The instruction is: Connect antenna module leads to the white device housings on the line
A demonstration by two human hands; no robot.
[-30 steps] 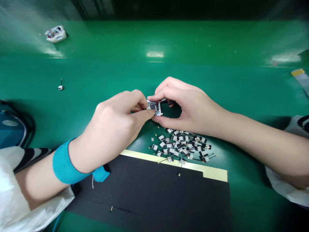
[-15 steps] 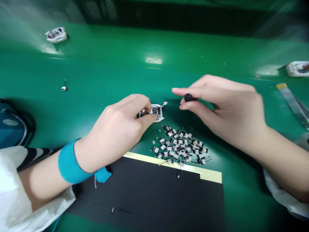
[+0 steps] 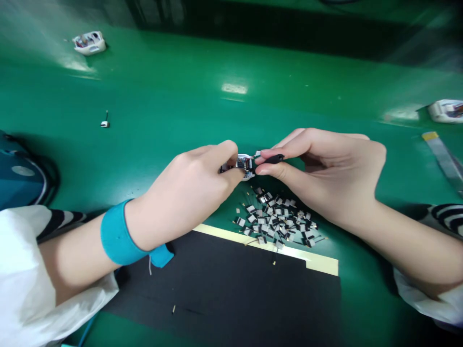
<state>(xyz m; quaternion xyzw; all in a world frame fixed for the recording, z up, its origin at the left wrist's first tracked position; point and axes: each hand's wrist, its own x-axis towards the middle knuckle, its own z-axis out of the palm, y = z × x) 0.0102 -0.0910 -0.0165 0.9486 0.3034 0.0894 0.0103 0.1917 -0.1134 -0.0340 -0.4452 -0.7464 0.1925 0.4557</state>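
Between the fingers of my left hand (image 3: 202, 183) is a small white device housing (image 3: 249, 176) with an exposed circuit board. My fingers cover its left part. Close on its right side, my right hand (image 3: 318, 168) pinches a slim black tool (image 3: 275, 159); its tip is too small to make out. A small pale tab (image 3: 257, 154) sticks out at the housing's upper right corner, by my right fingertips. Below my hands lies a loose pile of small black-and-silver parts with short leads (image 3: 275, 221).
A black sheet (image 3: 231, 289) with a pale yellow edge strip (image 3: 321, 266) lies in front. Similar white housings stand at the back left (image 3: 89, 43) and far right (image 3: 446, 112). A flat ribbon cable (image 3: 443, 154) is at right, a blue item (image 3: 21, 168) at left.
My right hand has moved left with the black tool, up to the housing, and the tool has tilted from end-on to sideways. My left hand still holds the housing. The view has shifted slightly.
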